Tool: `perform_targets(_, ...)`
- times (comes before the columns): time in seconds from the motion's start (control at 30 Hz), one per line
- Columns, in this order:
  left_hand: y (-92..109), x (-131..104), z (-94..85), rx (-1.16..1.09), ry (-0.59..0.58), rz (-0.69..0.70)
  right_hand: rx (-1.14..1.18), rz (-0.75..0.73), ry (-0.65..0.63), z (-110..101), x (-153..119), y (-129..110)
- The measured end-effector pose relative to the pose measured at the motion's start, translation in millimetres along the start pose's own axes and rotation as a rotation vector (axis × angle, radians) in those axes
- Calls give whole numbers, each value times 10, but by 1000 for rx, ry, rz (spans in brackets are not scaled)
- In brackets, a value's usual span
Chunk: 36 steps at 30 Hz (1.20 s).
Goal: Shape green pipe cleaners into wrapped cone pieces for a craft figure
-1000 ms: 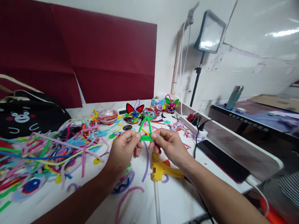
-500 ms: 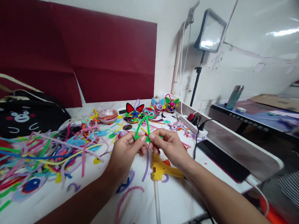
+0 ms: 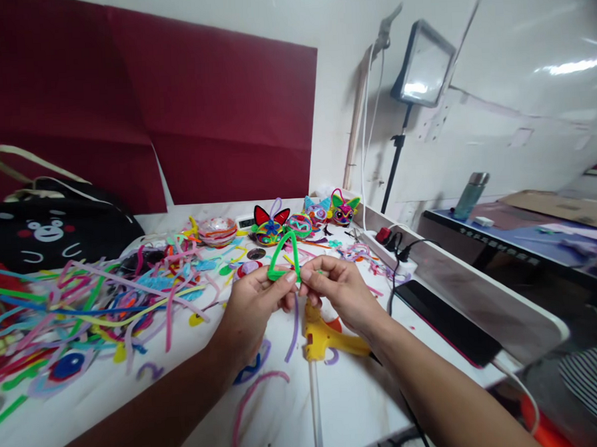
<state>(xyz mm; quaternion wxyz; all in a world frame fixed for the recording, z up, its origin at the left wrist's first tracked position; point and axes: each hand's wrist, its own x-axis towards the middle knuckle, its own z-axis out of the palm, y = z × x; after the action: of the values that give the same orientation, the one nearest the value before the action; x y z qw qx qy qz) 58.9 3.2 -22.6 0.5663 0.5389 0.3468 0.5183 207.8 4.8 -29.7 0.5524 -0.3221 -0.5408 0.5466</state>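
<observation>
Between my two hands is a green pipe cleaner point(image 3: 276, 250), bent into a pointed triangle with its tip upward. My left hand point(image 3: 253, 306) pinches its lower left part between thumb and fingers. At the lower right corner my right hand point(image 3: 334, 288) pinches it too, fingertips almost touching the left ones. Below the hands lies a yellow hot glue gun point(image 3: 329, 338) with a clear glue stick point(image 3: 315, 409) sticking out of it. A purple pipe cleaner point(image 3: 293, 330) hangs or lies just under my fingers; which one I cannot tell. A pink pipe cleaner point(image 3: 248, 403) curves on the table nearby.
Loose pipe cleaners point(image 3: 97, 301) pile up at left beside a black bag point(image 3: 48, 230). Several colourful animal-face ornaments point(image 3: 273, 228) stand at the back. On the right are a power strip point(image 3: 395, 262), a phone point(image 3: 446, 322) with a cable and a low partition point(image 3: 471, 278).
The green pipe cleaner's triangle has turned slightly, and its base now shows more closed. Both hands keep their pinch at nearly the same place. The view has shifted a little.
</observation>
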Motion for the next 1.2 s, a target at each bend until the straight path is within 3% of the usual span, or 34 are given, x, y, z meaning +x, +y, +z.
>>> perform_targets(0.4,44,-2,15,-67,-25,-43,93,59,-57,-38,17,-42)
perform_targets(0.73,56,-23,4,-73,-72,-59,74,12,-175,-129,57,10)
perform_targets(1.2,85,-31,-48,-76,-249,-141,69,-16,-180,-188,96,46)
